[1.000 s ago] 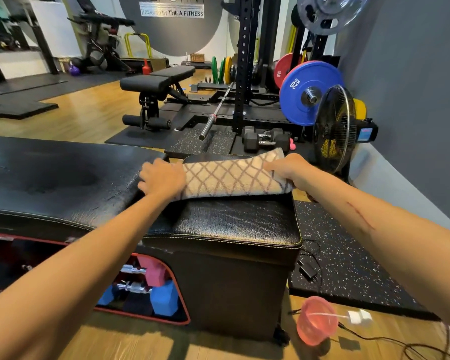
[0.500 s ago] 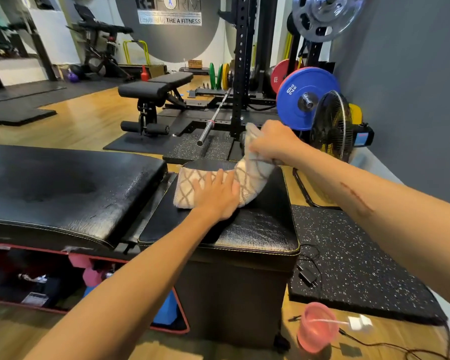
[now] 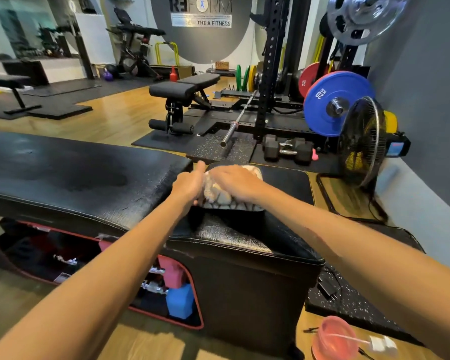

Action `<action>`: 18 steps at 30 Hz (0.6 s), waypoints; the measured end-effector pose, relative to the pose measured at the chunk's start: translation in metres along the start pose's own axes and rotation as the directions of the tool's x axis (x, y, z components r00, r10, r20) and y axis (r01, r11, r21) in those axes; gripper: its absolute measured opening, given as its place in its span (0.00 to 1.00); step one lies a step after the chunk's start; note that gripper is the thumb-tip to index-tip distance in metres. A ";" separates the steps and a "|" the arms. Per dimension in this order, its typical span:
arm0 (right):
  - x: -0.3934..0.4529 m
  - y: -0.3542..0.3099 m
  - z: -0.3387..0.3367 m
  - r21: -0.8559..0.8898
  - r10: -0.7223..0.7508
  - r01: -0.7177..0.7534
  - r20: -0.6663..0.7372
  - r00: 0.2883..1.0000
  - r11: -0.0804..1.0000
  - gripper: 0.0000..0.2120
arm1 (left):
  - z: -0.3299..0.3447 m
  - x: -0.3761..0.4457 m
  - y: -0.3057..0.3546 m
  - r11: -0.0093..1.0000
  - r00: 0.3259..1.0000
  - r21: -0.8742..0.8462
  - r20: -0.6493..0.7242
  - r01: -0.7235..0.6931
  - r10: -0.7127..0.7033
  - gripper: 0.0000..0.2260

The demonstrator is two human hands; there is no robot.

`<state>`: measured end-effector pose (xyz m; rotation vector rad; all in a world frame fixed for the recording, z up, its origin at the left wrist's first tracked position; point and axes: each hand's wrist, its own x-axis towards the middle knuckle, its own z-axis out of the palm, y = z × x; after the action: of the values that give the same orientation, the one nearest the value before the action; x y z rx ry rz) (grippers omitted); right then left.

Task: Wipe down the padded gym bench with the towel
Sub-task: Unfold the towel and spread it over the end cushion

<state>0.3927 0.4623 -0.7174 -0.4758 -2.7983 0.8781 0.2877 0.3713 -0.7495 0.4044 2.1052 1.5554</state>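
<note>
Whereas half a second ago the towel lies partly spread on the short pad, with the right hand lifting one end and the left hand pressing flat on it, we now see it bunched into a compact wad between both hands. It sits on the short section of the padded gym bench, at that pad's left side, next to the gap that separates it from the long section. The right hand lies over the top of the wad with fingers curved down onto the cloth; we judge that grip closed on the towel. The left hand meets the wad's left edge, and its fingers are hidden behind the cloth, so we cannot tell whether that grip is closed. We read the change as folding the towel into a wiping pad. The short pad shows a dull streaked patch near its front edge, and the long section carries a dark blotch; we judge most of the wiping not yet done.
</note>
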 end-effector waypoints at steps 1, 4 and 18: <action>-0.002 0.004 -0.002 0.156 0.024 -0.008 -0.099 0.995 0.988 0.17 | 0.001 0.000 0.003 1.000 1.000 0.011 0.011 0.002 -0.002 0.37; -0.005 0.024 -0.019 0.482 0.266 -0.054 -0.384 0.884 0.875 0.11 | 0.005 -0.004 0.018 0.988 0.996 0.144 0.056 0.056 -0.064 0.38; 0.015 0.045 0.008 0.580 0.521 -0.306 -0.247 0.817 0.755 0.15 | 0.005 -0.011 0.007 0.950 0.993 -0.297 0.093 0.094 -0.069 0.16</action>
<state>0.3879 0.4982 -0.7494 -1.0776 -1.9859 1.3869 0.2993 0.3721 -0.7415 0.2635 1.7627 1.7441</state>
